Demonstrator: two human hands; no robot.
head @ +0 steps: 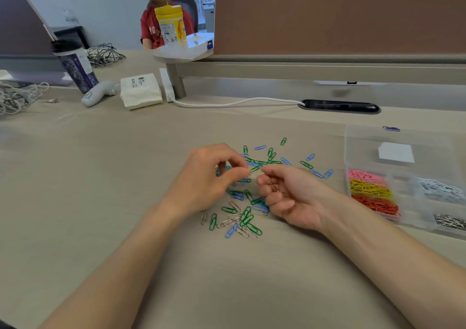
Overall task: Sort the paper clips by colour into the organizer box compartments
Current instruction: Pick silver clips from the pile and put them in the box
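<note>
A loose heap of green, blue and silver paper clips (248,217) lies on the beige desk (100,177). My left hand (209,177) hovers over the heap with fingertips pinched together; I cannot make out what they pinch. My right hand (290,195), palm up beside it, has its fingers curled round a few silver clips (273,186). The two hands' fingertips nearly meet. To the right stands the clear organizer box (413,180) with its lid folded back. Its compartments hold pink clips (365,176), yellow clips (370,188), red clips (378,205), white clips (438,187) and black-and-white clips (448,221).
At the back left stand a purple tumbler (75,69), a grey handheld device (97,93), a white packet (141,90) and tangled cables (15,96). A white cable (227,103) runs to a black desk grommet (340,106). A brown divider (340,13) closes the far side. A person sits beyond.
</note>
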